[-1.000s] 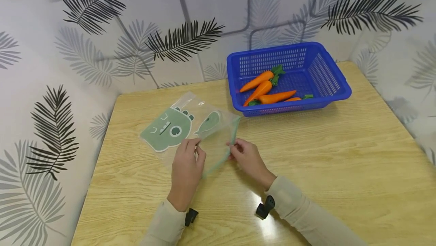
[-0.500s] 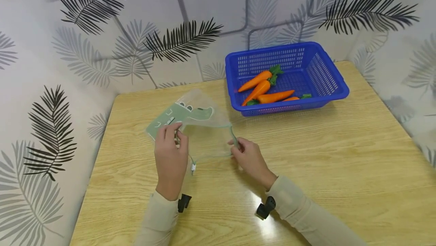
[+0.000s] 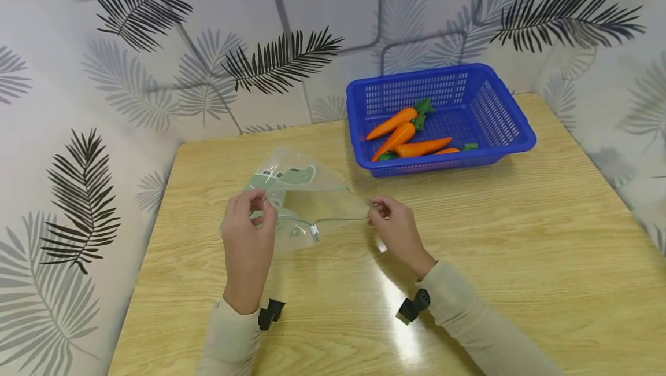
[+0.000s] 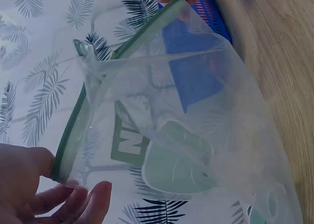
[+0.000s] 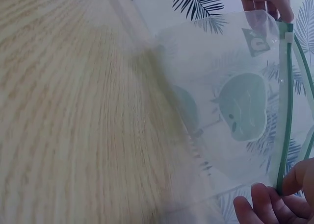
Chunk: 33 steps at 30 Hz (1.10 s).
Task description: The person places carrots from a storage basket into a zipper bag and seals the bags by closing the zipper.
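A clear zip bag (image 3: 299,178) with green cartoon prints is spread between my two hands, its mouth gaping towards me. My left hand (image 3: 248,246) pinches one end of the mouth; in the left wrist view the thumb and fingers hold the bag's green zip strip (image 4: 73,128). At the opposite end, my right hand (image 3: 399,234) grips the strip between thumb and fingers. A small white slider (image 3: 314,229) sits on the near side of the mouth, and the right wrist view shows the slider (image 5: 289,37) close to the left hand (image 5: 267,1). Nothing shows inside the bag.
Behind the right hand, a blue plastic basket (image 3: 442,162) holds several orange carrots (image 3: 421,148) with green tops. Both stand on a wooden table (image 3: 494,237), which meets a leaf-patterned wall covering (image 3: 312,11) at the back and left.
The left hand has moved left and the right hand slightly right and up. Between them the bag's mouth has gone from flat to spread apart, and the bag has lifted and turned towards me.
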Each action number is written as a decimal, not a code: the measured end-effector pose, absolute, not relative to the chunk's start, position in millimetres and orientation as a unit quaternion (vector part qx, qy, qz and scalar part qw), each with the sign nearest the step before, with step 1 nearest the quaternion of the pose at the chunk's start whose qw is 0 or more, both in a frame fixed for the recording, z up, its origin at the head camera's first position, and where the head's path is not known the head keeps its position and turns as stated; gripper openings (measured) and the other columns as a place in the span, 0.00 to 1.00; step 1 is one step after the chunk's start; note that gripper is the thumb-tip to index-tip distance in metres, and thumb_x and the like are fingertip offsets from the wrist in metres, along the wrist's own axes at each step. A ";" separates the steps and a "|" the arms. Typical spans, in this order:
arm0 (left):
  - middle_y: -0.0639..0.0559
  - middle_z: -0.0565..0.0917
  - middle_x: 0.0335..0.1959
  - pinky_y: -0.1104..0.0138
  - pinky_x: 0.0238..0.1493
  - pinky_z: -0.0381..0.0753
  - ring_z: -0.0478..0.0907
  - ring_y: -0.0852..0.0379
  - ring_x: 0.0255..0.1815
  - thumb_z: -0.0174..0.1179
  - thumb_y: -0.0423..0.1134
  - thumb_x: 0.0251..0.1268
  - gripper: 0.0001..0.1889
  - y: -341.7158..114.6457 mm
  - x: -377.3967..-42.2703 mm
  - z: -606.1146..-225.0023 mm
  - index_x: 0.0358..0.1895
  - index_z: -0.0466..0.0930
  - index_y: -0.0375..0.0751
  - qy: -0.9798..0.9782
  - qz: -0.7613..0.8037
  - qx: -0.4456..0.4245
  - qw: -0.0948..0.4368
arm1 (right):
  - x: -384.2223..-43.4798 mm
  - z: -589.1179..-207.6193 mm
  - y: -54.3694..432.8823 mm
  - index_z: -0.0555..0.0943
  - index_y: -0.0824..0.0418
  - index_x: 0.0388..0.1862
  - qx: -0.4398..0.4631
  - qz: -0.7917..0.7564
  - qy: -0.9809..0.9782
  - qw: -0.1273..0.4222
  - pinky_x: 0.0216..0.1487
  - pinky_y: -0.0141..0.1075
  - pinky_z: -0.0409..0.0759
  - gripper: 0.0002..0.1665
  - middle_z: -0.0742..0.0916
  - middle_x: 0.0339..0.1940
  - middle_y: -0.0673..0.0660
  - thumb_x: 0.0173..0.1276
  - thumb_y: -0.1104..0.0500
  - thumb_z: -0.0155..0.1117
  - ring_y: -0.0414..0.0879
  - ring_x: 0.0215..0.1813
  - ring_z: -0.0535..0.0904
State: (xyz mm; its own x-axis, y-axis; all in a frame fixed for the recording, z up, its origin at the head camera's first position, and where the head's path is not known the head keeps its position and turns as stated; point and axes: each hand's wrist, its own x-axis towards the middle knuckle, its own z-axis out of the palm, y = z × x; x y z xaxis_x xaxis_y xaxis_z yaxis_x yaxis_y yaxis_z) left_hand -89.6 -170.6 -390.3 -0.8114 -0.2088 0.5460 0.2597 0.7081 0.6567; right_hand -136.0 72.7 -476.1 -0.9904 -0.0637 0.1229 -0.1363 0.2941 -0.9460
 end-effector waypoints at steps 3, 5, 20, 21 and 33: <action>0.49 0.79 0.37 0.69 0.32 0.82 0.79 0.59 0.37 0.55 0.33 0.63 0.08 -169.6 -90.7 -389.8 0.43 0.78 0.35 -0.866 -0.420 -0.013 0.272 | -138.7 -477.8 74.9 0.79 0.68 0.47 0.060 0.597 -0.799 0.037 0.31 0.33 0.81 0.13 0.83 0.28 0.56 0.65 0.64 0.55 0.51 0.30 0.83; 0.50 0.80 0.37 0.69 0.33 0.83 0.80 0.59 0.37 0.56 0.34 0.63 0.08 -169.0 -90.3 -389.7 0.43 0.79 0.36 -0.858 -0.450 -0.019 0.245 | -139.7 -478.2 75.5 0.78 0.68 0.46 0.060 0.602 -0.795 0.041 0.33 0.35 0.82 0.12 0.83 0.29 0.57 0.66 0.64 0.56 0.51 0.30 0.83; 0.44 0.81 0.41 0.64 0.46 0.80 0.81 0.52 0.42 0.63 0.36 0.60 0.15 -160.6 -92.4 -386.6 0.50 0.77 0.35 -0.731 -0.675 -0.095 0.041 | -144.1 -475.5 77.5 0.77 0.73 0.47 0.045 0.666 -0.744 0.025 0.37 0.41 0.83 0.13 0.84 0.33 0.66 0.66 0.66 0.59 0.57 0.33 0.82; 0.43 0.82 0.41 0.64 0.46 0.80 0.81 0.52 0.42 0.62 0.36 0.60 0.16 -160.9 -92.5 -386.4 0.50 0.77 0.35 -0.727 -0.679 -0.099 0.028 | -143.1 -472.4 77.4 0.77 0.74 0.47 0.047 0.672 -0.739 0.023 0.37 0.42 0.83 0.13 0.83 0.34 0.67 0.66 0.67 0.59 0.58 0.33 0.82; 0.42 0.81 0.40 0.64 0.45 0.81 0.80 0.53 0.41 0.62 0.34 0.60 0.17 -159.4 -97.1 -396.4 0.51 0.76 0.34 -0.707 -0.703 -0.076 -0.021 | -137.0 -459.9 75.2 0.75 0.76 0.51 0.106 0.700 -0.707 -0.003 0.40 0.48 0.82 0.15 0.83 0.38 0.71 0.68 0.69 0.55 0.49 0.34 0.82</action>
State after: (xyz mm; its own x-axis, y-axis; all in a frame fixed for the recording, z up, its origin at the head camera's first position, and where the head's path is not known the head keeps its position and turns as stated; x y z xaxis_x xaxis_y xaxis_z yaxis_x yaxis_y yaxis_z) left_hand -97.1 -159.4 -396.4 -0.9876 0.1374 0.0764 0.0772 0.0003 0.9970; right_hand -137.0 75.2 -459.9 -0.9777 -0.1537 0.1434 -0.1450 -0.0011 -0.9894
